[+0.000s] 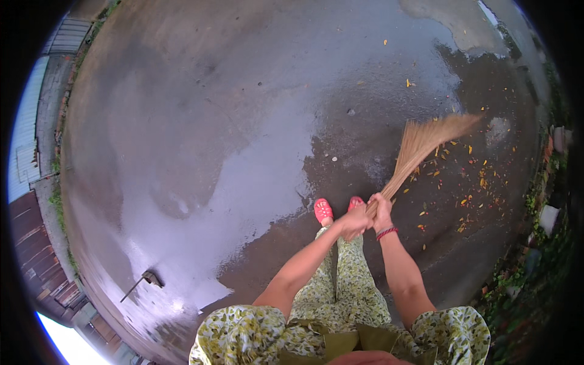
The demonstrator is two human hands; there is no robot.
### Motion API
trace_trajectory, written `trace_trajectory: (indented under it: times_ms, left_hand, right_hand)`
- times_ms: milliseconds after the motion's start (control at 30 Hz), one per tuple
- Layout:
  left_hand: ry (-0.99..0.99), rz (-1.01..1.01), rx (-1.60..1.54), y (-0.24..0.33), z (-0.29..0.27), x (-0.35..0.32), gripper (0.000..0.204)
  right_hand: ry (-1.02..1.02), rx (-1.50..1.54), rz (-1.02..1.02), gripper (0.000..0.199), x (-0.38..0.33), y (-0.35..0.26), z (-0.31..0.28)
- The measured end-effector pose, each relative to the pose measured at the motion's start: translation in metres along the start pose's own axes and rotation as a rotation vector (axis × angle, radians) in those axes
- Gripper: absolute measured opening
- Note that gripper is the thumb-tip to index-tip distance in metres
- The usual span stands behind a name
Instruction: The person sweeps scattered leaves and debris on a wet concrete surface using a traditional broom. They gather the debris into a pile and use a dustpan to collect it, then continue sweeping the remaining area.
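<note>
A straw broom slants up and to the right from my two hands, its bristles fanned over the wet ground. My left hand is wrapped round the butt end of the handle. Just above it on the same handle, my right hand is closed too, with a red band on the wrist. Yellow and orange fallen leaves lie scattered beneath and to the right of the bristles.
Dark wet ground with a shiny puddle spreads ahead and left. My pink clogs stand just beyond my hands. A long-handled dustpan-like object rests at lower left. Green plants and pale blocks line the right edge.
</note>
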State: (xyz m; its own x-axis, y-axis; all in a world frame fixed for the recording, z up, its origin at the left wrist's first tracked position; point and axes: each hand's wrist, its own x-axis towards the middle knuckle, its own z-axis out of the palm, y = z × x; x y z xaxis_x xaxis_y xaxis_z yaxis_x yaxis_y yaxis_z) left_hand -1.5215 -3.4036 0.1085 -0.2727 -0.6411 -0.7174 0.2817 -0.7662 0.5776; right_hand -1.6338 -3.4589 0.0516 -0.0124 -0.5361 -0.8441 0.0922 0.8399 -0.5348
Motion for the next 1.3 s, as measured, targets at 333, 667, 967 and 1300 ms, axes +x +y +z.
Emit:
trace_trajectory:
  times_ms: [333, 667, 967, 1300]
  left_hand:
    - [0.765, -0.112, -0.492, -0.023, -0.020, -0.136, 0.013]
    - [0.571, -0.210, -0.349, 0.054, -0.036, 0.143, 0.015]
    - [-0.026, -0.259, -0.163, 0.195, 0.073, 0.250, 0.021]
    - [0.445, -0.487, -0.401, 0.202, 0.036, 0.099, 0.022]
  right_hand:
    - [-0.778, -0.437, 0.338, 0.034, -0.086, 0.059, 0.147]
    - [-0.642, -0.102, 0.520, 0.047, 0.144, -0.076, 0.098]
    - [0.054, 0.210, -0.002, 0.074, 0.181, -0.251, -0.036]
    - [-0.404, 0.175, 0.208, 0.080, 0.079, -0.186, 0.072]
